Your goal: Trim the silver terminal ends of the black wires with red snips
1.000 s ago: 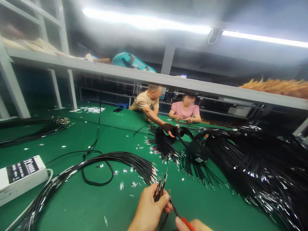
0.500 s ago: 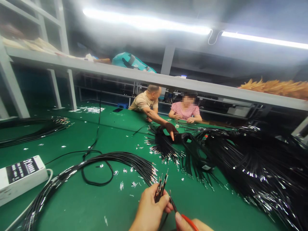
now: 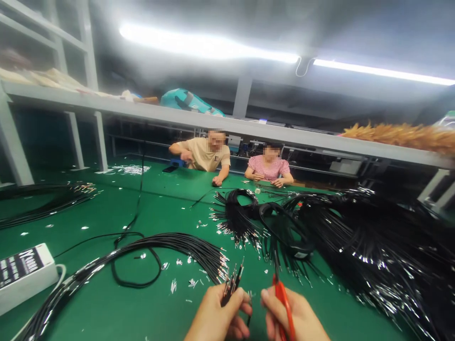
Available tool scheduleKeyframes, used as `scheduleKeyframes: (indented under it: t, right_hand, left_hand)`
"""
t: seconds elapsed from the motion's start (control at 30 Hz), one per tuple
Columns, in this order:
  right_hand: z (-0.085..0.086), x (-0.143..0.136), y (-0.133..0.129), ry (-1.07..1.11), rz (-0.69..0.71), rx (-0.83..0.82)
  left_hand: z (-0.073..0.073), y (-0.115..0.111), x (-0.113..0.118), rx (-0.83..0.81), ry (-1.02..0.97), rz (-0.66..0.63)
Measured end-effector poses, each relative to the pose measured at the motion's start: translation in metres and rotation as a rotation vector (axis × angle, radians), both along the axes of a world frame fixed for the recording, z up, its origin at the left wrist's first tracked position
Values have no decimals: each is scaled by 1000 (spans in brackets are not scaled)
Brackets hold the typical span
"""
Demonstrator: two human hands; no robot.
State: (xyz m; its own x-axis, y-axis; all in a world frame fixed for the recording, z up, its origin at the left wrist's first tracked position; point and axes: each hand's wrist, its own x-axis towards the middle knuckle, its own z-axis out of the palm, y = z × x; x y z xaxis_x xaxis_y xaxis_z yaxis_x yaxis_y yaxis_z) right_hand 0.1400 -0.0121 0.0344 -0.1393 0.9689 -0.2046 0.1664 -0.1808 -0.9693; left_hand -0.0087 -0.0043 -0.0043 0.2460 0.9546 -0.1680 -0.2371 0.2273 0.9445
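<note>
My left hand (image 3: 222, 312) is closed around a small bunch of black cables (image 3: 232, 284), their stripped, coppery ends pointing up past the fingers. Close by on the right, my right hand (image 3: 296, 312) grips scissors (image 3: 284, 300) by their red handles, the dark blades pointing away from me. The two hands are slightly apart, and the blades do not touch the cables. Just beyond my left hand lie the bare ends of a long curved cable bundle (image 3: 177, 241). Small white scraps (image 3: 192, 282) are scattered on the green table (image 3: 135, 312) around it.
Coiled black cables (image 3: 241, 213) lie ahead, and a large cable heap (image 3: 366, 246) covers the right side. A white labelled box (image 3: 28, 274) stands at left. Two co-workers (image 3: 204, 154) (image 3: 269, 166) sit across the table, under a grey shelf beam (image 3: 199, 113).
My right hand has moved the scissors away from the bunch, and their blades now point more upright. The co-worker in beige has drawn an arm back from the coiled cables.
</note>
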Motion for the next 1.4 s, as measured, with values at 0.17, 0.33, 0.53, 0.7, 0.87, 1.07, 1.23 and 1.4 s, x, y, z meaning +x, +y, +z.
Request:
scheduleKeyframes:
  t: [0.17,0.33,0.53,0.7,0.87,1.07,1.23,1.4]
  right_hand:
    - [-5,-9,25,109,-55,127]
    - [-8,-14,31,138,18,137]
    - [-11,-10,32,172,68,150]
    - [-22,-13,31,196,90,135]
    - [-30,-13,33,262,50,94]
    - [-27,-12,26,324,49,91]
    - [-30,-15,23,423,124,76]
    - [-31,-21,20,449,135,26]
  left_hand:
    - [-6,6,3,81,91,-57]
    - [-9,10,3,145,146,-15]
    - [-10,8,3,118,185,104]
    - [-6,8,-2,63,30,53]
    - [-1,8,-5,84,20,4]
    - [-2,8,-2,113,46,34]
    - [-1,8,-3,133,77,-23]
    - [-8,12,-3,168,66,-117]
